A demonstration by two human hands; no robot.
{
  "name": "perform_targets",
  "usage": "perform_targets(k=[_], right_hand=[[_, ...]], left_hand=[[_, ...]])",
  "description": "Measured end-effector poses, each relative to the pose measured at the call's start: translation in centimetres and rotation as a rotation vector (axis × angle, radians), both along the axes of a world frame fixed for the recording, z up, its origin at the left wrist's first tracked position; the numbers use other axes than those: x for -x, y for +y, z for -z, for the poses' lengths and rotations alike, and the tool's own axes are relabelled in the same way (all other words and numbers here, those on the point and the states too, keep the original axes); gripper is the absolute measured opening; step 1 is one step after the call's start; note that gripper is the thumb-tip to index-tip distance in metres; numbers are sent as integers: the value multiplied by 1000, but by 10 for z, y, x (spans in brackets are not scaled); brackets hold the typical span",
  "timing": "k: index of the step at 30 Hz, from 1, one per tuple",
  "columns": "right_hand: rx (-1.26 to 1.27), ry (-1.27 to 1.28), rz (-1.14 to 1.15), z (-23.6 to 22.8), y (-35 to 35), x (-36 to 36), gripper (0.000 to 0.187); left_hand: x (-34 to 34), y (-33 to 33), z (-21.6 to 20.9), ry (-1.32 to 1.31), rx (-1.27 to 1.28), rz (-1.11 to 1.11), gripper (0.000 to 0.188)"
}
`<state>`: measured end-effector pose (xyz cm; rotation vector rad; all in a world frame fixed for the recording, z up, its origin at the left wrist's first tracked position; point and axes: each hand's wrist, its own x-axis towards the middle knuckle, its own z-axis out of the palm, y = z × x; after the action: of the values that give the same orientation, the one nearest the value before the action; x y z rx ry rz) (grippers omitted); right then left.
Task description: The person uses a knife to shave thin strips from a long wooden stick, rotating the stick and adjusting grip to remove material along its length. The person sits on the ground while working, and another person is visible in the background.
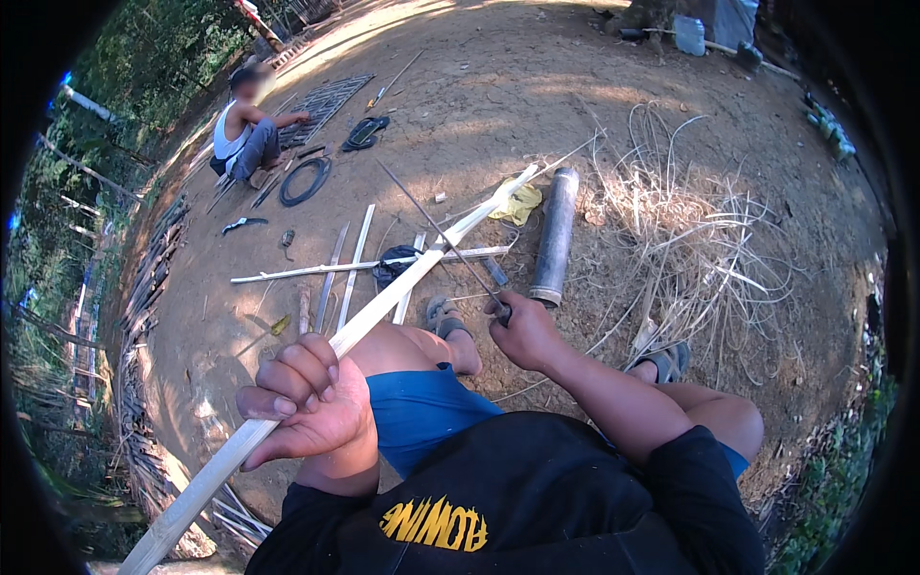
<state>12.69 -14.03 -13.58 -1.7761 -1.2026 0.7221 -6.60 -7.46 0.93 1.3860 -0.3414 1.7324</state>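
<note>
My left hand (311, 398) is closed around a long, pale strip of split bamboo or wood (383, 309). The strip runs slantwise from the lower left, past my bare knee, to the upper middle. In my right hand (529, 333) is the dark handle of a long knife with a narrow blade (428, 219). Seen from above, the blade points up and left and crosses over the strip; whether the two touch I cannot tell. Beyond the strip's far end lies a crumpled yellow wrapper (520, 203). A thick dark tube (556, 235) rests on the ground beyond my right hand.
Thin curled shavings (685, 240) are heaped at right. Pale sticks (356, 259) and a black plastic bag (395, 266) lie left of centre. Farther off, a person (251, 134) squats by a slatted panel (326, 103), near a black coil (305, 182).
</note>
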Motion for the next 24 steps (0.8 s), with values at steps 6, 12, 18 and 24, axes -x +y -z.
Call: perform_targets(k=[6,12,18,24], right_hand=[[-130,-36,-187,-13,-12,14,23],[61,81,-16,10,6,-17,22],[-41,-28,-131,6,5,-10,26],[67,15,-53,16,15,-18,29]], left_hand=[[-4,-10,2,11,-15,-33,57],[-7,-12,2,26,-2,-35,57],[-8,-16,1,17,26,-1,58],[-3,-15,3,16,32,-25,58]])
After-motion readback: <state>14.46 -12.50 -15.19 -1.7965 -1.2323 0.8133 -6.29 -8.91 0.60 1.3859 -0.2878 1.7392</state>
